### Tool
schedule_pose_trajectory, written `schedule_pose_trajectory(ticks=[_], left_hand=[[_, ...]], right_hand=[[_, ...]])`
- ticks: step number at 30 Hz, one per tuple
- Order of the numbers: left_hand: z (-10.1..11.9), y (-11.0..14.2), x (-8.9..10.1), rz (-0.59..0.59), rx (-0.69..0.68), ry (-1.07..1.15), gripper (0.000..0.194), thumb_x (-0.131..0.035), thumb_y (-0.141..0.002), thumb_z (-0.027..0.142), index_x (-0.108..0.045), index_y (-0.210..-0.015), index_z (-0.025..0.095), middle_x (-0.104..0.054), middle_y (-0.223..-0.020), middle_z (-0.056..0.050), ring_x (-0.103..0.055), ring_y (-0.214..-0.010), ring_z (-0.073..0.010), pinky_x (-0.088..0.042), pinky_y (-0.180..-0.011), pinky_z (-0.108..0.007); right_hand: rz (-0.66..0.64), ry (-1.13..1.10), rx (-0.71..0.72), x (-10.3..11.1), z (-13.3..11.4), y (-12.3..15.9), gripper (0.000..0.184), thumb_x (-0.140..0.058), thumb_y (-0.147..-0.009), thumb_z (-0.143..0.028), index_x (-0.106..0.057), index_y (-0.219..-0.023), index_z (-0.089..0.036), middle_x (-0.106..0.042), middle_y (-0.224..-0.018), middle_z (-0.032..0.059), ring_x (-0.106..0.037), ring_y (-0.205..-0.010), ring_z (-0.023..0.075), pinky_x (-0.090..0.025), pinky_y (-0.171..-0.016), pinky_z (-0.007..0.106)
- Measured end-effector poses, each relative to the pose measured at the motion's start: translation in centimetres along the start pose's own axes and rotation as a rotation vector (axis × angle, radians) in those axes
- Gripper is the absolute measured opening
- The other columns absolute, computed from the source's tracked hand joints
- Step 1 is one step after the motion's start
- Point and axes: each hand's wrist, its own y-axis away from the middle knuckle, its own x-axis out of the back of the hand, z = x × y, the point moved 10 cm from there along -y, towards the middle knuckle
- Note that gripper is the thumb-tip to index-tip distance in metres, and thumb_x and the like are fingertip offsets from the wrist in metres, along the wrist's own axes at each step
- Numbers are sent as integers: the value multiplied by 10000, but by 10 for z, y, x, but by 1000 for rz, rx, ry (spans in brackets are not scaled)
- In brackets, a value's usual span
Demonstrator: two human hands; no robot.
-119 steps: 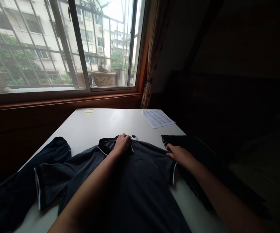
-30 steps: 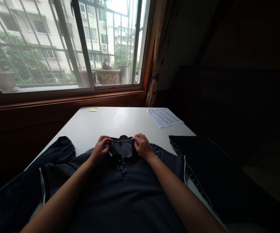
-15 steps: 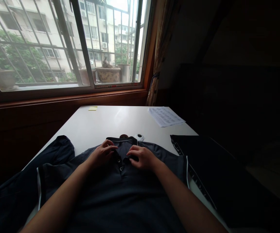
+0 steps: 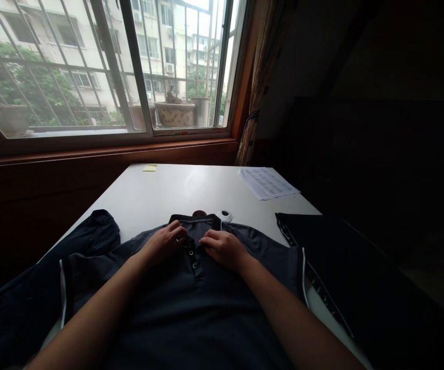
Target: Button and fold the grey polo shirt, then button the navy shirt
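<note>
A dark polo shirt (image 4: 206, 303) with pale sleeve trim lies face up, its collar (image 4: 195, 219) pointing away from me. Its front placket is parted, and several small ring-shaped snaps or buttons show along it. My left hand (image 4: 167, 241) is closed on the placket's left edge just below the collar. On the opposite edge, my right hand (image 4: 224, 247) has its fingers curled around the fabric. Both sets of fingertips partly hide the cloth they pinch.
The shirt lies on a white table (image 4: 176, 190). Dark garments lie at the left (image 4: 94, 231) and right (image 4: 314, 241). Beyond the collar are a brown round object (image 4: 199, 213) and a white ring-like one (image 4: 225, 216). Printed sheets (image 4: 268, 183) and yellow sticky notes (image 4: 150, 168) lie farther back.
The view has shifted slightly. The right placket edge, folded up at my right hand before, now sits lower under its fingers. More of the snaps or buttons show beside my left fingers.
</note>
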Motion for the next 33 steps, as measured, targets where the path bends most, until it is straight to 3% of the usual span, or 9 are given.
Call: schedule_pose_trajectory(ticks=[7,33], left_hand=[[4,-1,-1,32,-12,-42,97,-510,-969,201,-581,-905,188,-551,-880,-29,-531,-675,-141,-433,-624,-267],[7,-1,7,48,-31,92,155,-487,-966,174,-596,-857,181,-544,-834,-12,-512,-647,-111,-398,-608,-229]], right_hand=[[113,-40,134,8,-9,-1,190,-591,-915,-96,-680,-1035,-214,-669,-1005,76,-573,-911,221,-524,-876,380],[83,-156,34,3,7,2,186,-670,-832,-89,-682,-967,-217,-655,-1012,61,-614,-955,213,-531,-879,351]])
